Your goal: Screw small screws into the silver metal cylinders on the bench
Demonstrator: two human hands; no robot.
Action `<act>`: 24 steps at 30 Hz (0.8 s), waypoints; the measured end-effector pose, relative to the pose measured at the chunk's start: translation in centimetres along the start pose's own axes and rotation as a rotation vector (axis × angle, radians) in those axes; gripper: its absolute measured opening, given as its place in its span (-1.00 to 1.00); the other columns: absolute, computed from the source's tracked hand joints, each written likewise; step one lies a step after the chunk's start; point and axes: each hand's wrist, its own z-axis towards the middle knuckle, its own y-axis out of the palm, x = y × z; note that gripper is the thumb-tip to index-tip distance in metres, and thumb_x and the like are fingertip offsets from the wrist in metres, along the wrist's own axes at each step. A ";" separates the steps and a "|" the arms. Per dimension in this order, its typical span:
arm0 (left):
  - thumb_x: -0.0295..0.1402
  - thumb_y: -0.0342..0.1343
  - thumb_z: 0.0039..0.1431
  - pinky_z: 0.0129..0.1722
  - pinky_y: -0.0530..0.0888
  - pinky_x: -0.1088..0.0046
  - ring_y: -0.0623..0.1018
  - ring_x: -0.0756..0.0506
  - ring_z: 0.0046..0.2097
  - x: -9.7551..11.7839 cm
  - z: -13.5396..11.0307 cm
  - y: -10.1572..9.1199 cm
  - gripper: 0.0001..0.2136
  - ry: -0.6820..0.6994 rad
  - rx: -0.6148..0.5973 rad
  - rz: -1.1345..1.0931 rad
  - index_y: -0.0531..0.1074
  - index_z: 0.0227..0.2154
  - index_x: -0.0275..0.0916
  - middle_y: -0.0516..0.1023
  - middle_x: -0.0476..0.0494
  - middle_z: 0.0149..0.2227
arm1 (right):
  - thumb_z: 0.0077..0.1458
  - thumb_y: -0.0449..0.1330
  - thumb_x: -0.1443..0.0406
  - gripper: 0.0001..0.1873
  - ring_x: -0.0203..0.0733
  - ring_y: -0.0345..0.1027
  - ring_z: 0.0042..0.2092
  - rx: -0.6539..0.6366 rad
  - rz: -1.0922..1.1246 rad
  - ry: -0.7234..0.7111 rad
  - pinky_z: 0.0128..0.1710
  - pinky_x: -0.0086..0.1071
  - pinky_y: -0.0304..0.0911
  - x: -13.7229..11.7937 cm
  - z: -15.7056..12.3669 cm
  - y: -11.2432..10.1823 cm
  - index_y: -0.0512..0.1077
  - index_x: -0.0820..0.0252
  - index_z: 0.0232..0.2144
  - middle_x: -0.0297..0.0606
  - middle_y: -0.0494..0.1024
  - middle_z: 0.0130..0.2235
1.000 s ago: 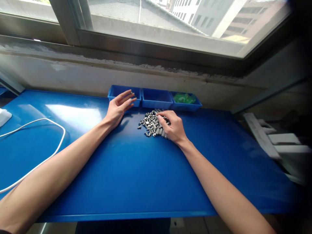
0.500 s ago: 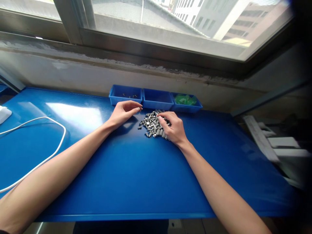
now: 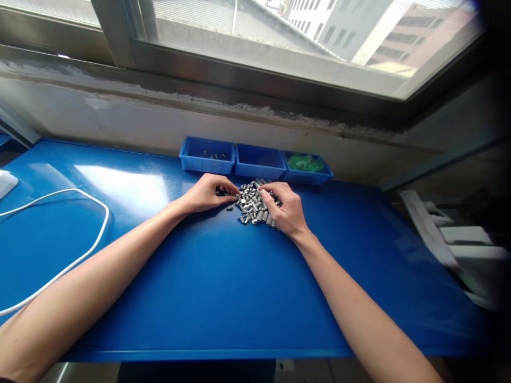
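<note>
A heap of small metal screws and hex standoffs lies on the blue table between my hands. My left hand is at the heap's left edge, thumb and fingertips brought together among the outer pieces; what they pinch is too small to make out. From the other side, my right hand curls over the heap, thumb and index finger close together at the metal parts. Its other fingers are partly hidden, and so is whatever it grips.
Behind the heap stand three joined blue bins: the left bin has several small screws, the middle bin shows a bare floor, and the right one holds green plastic. A white cable loops across the table's left side.
My left hand has moved down and right, from in front of the left bin to the heap's left edge. My right hand has stayed at the heap, nearly still.
</note>
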 end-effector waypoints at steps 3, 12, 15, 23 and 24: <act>-0.33 0.30 0.14 -0.24 0.47 0.46 0.61 -0.07 -0.27 0.0 0.0 0.1 -0.81 -0.008 0.019 -0.003 0.67 -0.22 -0.29 0.68 -0.17 -0.26 | 0.30 0.17 0.20 -0.81 -0.02 0.48 -0.04 0.002 0.002 -0.004 0.02 -0.12 0.37 0.1 0.0 0.0 0.57 0.11 -0.22 -0.18 0.65 -0.15; -0.42 0.20 0.21 -0.20 0.49 0.49 0.61 -0.04 -0.24 0.1 0.0 0.3 -0.80 0.077 0.040 0.030 0.65 -0.14 -0.29 0.66 -0.16 -0.23 | 0.30 0.17 0.21 -0.82 -0.01 0.48 -0.03 0.006 0.000 -0.009 0.02 -0.11 0.37 -0.1 0.0 0.1 0.56 0.10 -0.22 -0.18 0.65 -0.15; -0.41 0.19 0.22 -0.13 0.50 0.45 0.63 -0.08 -0.17 0.4 -0.1 0.3 -0.81 0.119 0.057 0.095 0.65 -0.18 -0.29 0.66 -0.20 -0.18 | 0.30 0.16 0.21 -0.81 -0.02 0.47 -0.03 0.006 -0.002 -0.012 0.03 -0.11 0.36 0.0 0.0 0.1 0.57 0.10 -0.21 -0.19 0.65 -0.15; -0.45 0.20 0.16 -0.14 0.49 0.42 0.62 -0.10 -0.19 0.0 -0.9 -0.5 -0.85 0.135 0.036 0.261 0.66 -0.27 -0.27 0.66 -0.18 -0.22 | 0.30 0.18 0.20 -0.81 0.00 0.48 -0.02 -0.001 0.012 0.010 0.02 -0.10 0.36 0.0 0.0 0.0 0.57 0.10 -0.22 -0.18 0.65 -0.15; -0.44 0.18 0.19 -0.17 0.49 0.44 0.62 -0.08 -0.21 -0.2 -1.0 -0.5 -0.84 0.128 0.035 0.257 0.66 -0.24 -0.27 0.65 -0.18 -0.23 | 0.30 0.18 0.20 -0.81 0.00 0.48 -0.02 -0.002 0.012 0.011 0.02 -0.10 0.36 0.0 0.0 0.0 0.57 0.10 -0.22 -0.18 0.65 -0.15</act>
